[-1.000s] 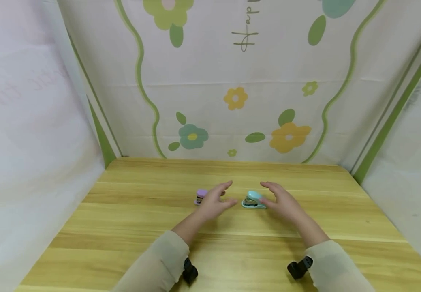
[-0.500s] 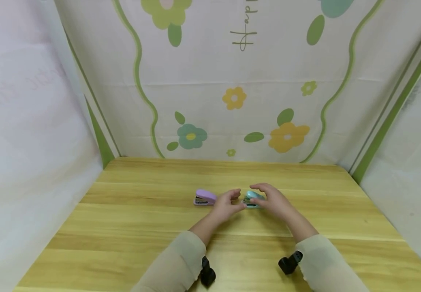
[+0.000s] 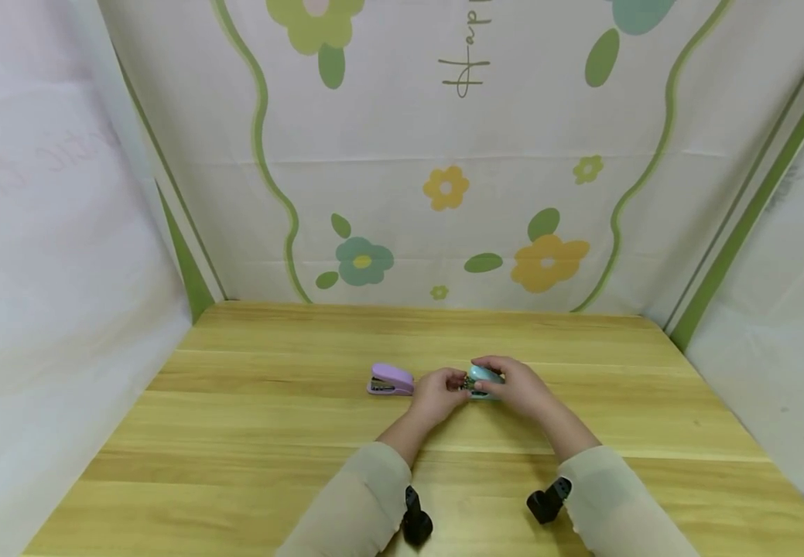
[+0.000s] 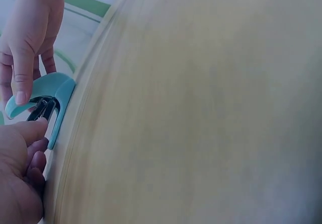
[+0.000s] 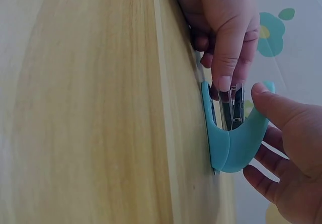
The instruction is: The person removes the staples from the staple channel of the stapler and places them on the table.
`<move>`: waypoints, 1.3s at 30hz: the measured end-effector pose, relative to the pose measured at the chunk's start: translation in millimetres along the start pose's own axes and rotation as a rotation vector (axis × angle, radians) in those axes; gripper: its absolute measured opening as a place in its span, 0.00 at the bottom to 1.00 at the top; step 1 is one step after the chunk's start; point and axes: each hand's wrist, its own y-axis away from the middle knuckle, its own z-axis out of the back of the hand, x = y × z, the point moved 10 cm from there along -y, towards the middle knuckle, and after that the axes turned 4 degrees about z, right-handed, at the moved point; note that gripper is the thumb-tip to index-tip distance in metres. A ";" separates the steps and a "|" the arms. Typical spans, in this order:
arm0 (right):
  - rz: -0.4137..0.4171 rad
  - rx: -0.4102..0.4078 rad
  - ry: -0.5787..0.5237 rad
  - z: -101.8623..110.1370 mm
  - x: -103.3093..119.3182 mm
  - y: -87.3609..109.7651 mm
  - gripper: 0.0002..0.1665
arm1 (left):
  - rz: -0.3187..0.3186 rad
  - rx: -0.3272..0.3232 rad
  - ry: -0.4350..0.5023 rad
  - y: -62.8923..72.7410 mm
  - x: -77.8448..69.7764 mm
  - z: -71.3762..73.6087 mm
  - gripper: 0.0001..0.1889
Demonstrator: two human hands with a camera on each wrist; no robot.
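A teal stapler (image 3: 487, 376) rests on the wooden table with its mouth spread wide. In the right wrist view its dark magazine (image 5: 232, 110) shows between the teal base and the teal cover (image 5: 246, 142). My right hand (image 3: 521, 391) holds that cover, thumb on one side and fingers on the other. My left hand (image 3: 436, 396) pinches the front end of the magazine between thumb and fingers, seen in the left wrist view beside the teal base (image 4: 59, 126). Left of my left hand, a purple stapler (image 3: 391, 379) lies on the table, untouched.
The wooden table (image 3: 234, 449) reaches to a white cloth backdrop (image 3: 374, 131) printed with flowers. White cloth walls rise at both sides. A small black wrist camera (image 3: 415, 520) hangs from the left sleeve, another black camera (image 3: 548, 500) from the right.
My left hand has moved right, away from the purple stapler, and now pinches the teal stapler's magazine. My right hand has moved slightly left and closed round the cover.
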 end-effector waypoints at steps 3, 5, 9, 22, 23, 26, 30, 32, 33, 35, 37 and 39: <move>0.006 0.001 0.007 0.2 -0.1 0.1 0.26 | 0.006 -0.043 -0.017 -2.6 0.7 0.3 0.15; 0.004 0.003 0.012 -0.3 -0.8 -0.3 0.26 | 0.017 -0.067 -0.036 -3.4 2.2 0.2 0.13; -0.003 0.003 0.020 -1.4 -2.3 -1.0 0.25 | 0.030 -0.098 -0.081 -2.8 3.4 -0.1 0.09; -0.020 -0.051 -0.055 8.9 -9.8 8.3 0.25 | 0.057 -0.141 -0.106 -2.7 5.5 -0.8 0.07; -0.013 -0.047 -0.058 9.0 -9.9 9.2 0.26 | 0.057 -0.142 -0.104 -2.6 5.3 -0.8 0.07; -0.005 -0.046 -0.068 10.5 -12.1 11.8 0.27 | 0.053 -0.144 -0.101 -1.8 4.4 -1.2 0.07; -0.016 -0.069 -0.094 18.5 -18.9 15.8 0.24 | 0.048 -0.147 -0.097 -0.6 3.6 -1.4 0.06; -0.027 -0.087 -0.118 24.7 -22.9 17.7 0.24 | 0.049 -0.148 -0.097 -0.2 3.3 -1.0 0.06; -0.025 -0.093 -0.123 27.9 -24.1 18.5 0.25 | 0.051 -0.149 -0.098 0.1 3.2 -0.7 0.06; -0.025 -0.103 -0.138 33.5 -27.0 19.8 0.25 | 0.058 -0.147 -0.100 0.2 3.4 -0.5 0.07; -0.028 -0.109 -0.146 37.5 -30.4 20.6 0.25 | 0.066 -0.143 -0.101 0.4 3.6 -0.5 0.07; -0.024 -0.103 -0.148 39.4 -33.3 21.4 0.26 | 0.071 -0.138 -0.103 0.6 3.9 -0.8 0.07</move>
